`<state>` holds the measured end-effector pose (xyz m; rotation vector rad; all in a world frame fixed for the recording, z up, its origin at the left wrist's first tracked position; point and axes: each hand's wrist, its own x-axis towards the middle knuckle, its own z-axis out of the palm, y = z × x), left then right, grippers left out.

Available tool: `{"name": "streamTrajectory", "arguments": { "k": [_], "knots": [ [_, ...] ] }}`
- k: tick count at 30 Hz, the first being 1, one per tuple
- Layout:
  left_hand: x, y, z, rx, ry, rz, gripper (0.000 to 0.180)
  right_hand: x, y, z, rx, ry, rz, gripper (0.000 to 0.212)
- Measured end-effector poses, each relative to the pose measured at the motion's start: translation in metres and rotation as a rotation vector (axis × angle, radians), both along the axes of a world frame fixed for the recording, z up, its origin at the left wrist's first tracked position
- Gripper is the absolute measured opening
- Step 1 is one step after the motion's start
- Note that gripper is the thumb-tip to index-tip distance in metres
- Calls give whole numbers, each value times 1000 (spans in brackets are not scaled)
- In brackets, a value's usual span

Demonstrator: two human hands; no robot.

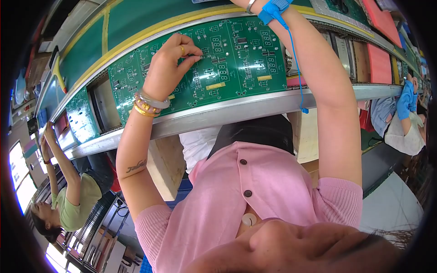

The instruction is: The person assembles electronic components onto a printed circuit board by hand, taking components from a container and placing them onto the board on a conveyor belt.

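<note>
My left hand (170, 66) is over a large green circuit board panel (248, 63), thumb and fingers pinched together near the board's surface. Whatever sits between the fingertips is too small to make out. It wears a ring and several bracelets (150, 104). The panel carries chips, several white digit displays (222, 72) and yellow strips (215, 86). My right arm reaches across the panel's right end, with a blue wrist strap (273, 10) and its cord (297, 68) hanging down. Only the base of my right hand (242, 2) shows at the top edge; its fingers are cut off.
A metal rail (200, 111) runs along the near side of the panel. Another green board (82, 116) lies further left on the line. Pink foam blocks (380, 66) stand at the right. A co-worker in a green shirt (77, 200) works at left; another co-worker's blue sleeve (405, 102) shows at right.
</note>
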<state>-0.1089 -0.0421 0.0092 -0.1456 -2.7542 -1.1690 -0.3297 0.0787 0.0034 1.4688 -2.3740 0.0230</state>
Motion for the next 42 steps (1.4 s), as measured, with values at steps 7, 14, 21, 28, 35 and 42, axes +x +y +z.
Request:
{"name": "streamTrajectory", "arguments": {
  "k": [7,14,21,28,35,42],
  "knots": [
    [-28,15,5,-85,25,-105,15,-5,35,25,-226,-149,-29,14],
    [-35,14,10,-276,125,-237,15,27,47,46,-505,-328,139,8],
    [-27,3,15,-419,145,-369,22,78,68,30,-485,-607,192,12],
    [26,-56,32,-538,112,234,30,102,86,0,-384,-768,195,8],
    [112,-92,-1,-792,-127,455,44,97,74,-5,-327,-655,287,8],
    [127,-90,-10,-712,-156,487,48,96,71,-9,-298,-582,319,9]
  ]
}}
